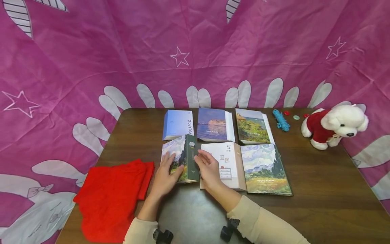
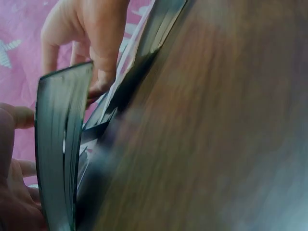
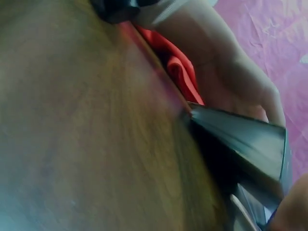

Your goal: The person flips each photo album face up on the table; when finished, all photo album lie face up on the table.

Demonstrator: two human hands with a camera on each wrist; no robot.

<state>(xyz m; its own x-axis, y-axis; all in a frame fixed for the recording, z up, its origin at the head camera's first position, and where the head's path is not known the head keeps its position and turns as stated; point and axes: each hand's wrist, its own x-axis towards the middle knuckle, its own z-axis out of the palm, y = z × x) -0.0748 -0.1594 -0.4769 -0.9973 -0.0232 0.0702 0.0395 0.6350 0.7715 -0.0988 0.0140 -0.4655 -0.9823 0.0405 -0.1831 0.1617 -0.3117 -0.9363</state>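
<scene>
A photo album with a painted landscape cover and dark green spine stands tilted, its spine turned up toward the right. My left hand rests on its cover with the fingers and thumb spread. At the spine edge, my right hand holds the album with bent fingers, and the tips pass partly out of sight behind it. In the left wrist view, the album's page block shows between the two hands. Beside it lies a white album with a drawn dresser, partly covered by the right hand.
Behind stand a blue Polaroid album, a sea-cliff album and a garden album. Another landscape album lies at right. Red cloth covers the left side. Blue cord, several buttons and a plush dog sit right.
</scene>
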